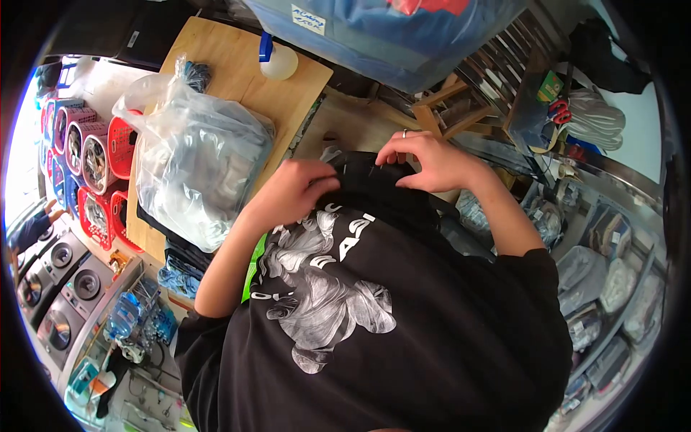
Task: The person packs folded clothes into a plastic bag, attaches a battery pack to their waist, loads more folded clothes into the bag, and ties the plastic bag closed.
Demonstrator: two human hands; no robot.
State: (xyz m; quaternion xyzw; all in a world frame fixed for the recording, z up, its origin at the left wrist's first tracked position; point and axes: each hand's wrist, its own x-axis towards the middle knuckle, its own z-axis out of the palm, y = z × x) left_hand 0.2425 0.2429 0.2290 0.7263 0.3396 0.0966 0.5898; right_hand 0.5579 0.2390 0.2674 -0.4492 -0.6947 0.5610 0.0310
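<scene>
A dark black cloth (363, 176) is bunched in front of the printed black shirt (446, 309) that the person wears. My left hand (296, 186) is closed on the cloth's left edge, fingers curled and thumb beneath them. Over its right side bends my right hand (430, 164), a ring on one finger, with fingertips and thumb on the cloth and a gap between them. Where cloth and shirt meet is hard to tell.
On the wooden table (230, 57) at the left lie a clear plastic bag of folded clothes (201, 158) and a spray bottle (278, 60). Red baskets (97, 162) stand beyond. Above is a large blue bag (389, 43); red scissors (559, 112) and bagged items (590, 273) are at the right.
</scene>
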